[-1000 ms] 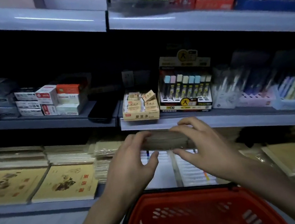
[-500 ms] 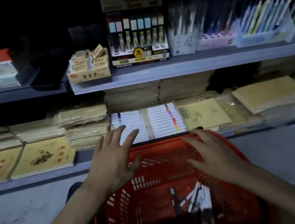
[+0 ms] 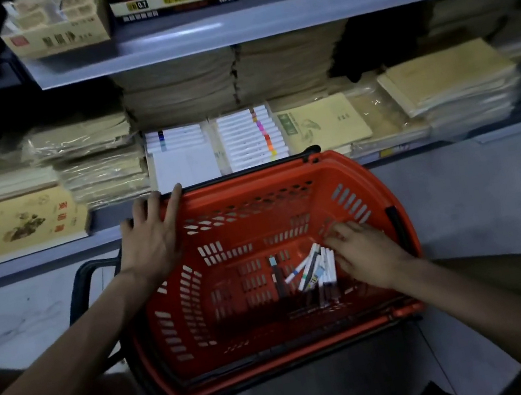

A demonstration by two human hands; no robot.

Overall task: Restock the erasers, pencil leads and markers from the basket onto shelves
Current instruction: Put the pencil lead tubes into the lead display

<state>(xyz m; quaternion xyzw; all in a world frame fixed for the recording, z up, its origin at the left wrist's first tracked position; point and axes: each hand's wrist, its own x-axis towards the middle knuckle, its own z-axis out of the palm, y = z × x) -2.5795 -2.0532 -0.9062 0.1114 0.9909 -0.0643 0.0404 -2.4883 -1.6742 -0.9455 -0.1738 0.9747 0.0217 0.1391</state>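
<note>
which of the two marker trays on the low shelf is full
The right tray, behind the basket: white markers with coloured bands fill it front to back. The left tray holds only a few rows at the back, its front bare.

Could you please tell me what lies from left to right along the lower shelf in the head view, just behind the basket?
Yellow illustrated notebooks → plastic-wrapped paper stacks → half-empty white marker tray → full tray of white markers with coloured bands → cream notebook with green print → stacked tan notebooks.
</note>
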